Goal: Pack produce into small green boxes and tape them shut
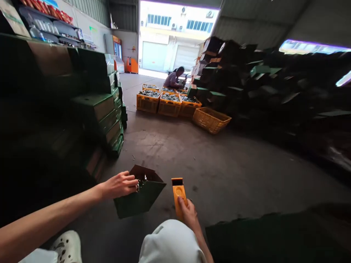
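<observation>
Green cardboard box, open on top, brown inside, just ahead of the person's knee; cannot tell whether its base lies flat on the floor. Small shiny pieces show in its opening, too small to identify. Left hand reaches over the box's left side, fingers curled close together at the opening; cannot tell if the tips pinch a piece. Right of the box, apart from it: orange plastic case, near upright, dark opening at top, round mark on its face. Right hand grips the case's lower part, thumb pressed on the front.

Nearer than the box: knee in white trousers; white clog with holes, to its lower left. Left of the box: stacked green cartons, loaded shelves farther back. Well beyond the box: yellow crates filled with small pieces, another person bent low behind them, yellow basket just right of the crates. Farthest from the box: bright doorway. Right of the box, farther off: dark heap of cartons, blurry.
</observation>
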A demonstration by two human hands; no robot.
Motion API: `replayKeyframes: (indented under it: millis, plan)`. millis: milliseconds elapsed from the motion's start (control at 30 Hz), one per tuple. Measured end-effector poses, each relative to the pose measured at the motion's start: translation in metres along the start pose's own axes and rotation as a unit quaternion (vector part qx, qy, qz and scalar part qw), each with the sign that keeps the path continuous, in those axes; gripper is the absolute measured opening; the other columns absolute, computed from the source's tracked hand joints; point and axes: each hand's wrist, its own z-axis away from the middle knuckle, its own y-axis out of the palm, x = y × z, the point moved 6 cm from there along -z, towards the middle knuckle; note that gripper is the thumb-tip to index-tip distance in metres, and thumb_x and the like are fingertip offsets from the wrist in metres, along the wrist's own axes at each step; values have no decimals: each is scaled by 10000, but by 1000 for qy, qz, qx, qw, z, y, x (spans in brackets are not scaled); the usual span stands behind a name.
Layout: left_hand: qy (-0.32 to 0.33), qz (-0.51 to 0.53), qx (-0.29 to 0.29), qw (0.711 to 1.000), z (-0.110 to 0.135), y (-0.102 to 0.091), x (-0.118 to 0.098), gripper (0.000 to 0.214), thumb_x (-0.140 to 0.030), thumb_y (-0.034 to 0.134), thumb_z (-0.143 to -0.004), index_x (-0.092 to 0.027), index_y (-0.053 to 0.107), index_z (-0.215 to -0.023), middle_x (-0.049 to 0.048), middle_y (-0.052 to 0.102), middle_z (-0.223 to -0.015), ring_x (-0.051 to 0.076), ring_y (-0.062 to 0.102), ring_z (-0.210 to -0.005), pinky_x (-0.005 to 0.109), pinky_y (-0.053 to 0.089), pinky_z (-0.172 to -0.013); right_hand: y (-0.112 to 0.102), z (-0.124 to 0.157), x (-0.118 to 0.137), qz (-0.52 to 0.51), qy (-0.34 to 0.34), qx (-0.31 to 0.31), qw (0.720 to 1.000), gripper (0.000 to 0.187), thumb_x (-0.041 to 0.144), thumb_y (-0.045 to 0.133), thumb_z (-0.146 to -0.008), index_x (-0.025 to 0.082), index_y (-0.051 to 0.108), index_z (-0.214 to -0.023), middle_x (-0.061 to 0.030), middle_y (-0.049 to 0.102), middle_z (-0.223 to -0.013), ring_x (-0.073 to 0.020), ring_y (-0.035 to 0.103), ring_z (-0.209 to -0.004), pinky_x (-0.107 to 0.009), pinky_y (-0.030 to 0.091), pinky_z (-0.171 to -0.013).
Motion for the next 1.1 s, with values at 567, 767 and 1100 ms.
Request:
replayKeyframes:
  millis: [567,767,1100]
  plan:
    - [-608,424,34,670,166,129,-42,463,-79,530,-912,-239,623,-1337,62,742,-1205,186,743,-1063,307,581,-982,120,-7,-7,210,-37,98,972,317,475,710,-857,250,524,-981,-78,733,-936,-313,739,-959,-368,534,-811]
    - [-698,500,67,508,147,166,-47,633,-189,772,-808,-215,490,-1375,-5,782,-926,186,783,-789,244,605,-680,144,2,-24,295,-25,154,943,494,600,737,-869,247,514,-1132,-132,750,-1098,-346,745,-1112,-388,543,-880]
    - [-744,345,180,543,128,185,-45,1033,-190,860,-724,-155,348,-1621,143,806,-1175,289,776,-1146,290,568,-898,172,-2,-18,353,-7,242,904,701,734,725,-843,213,504,-1255,-214,721,-1299,-387,691,-1257,-424,500,-1006]
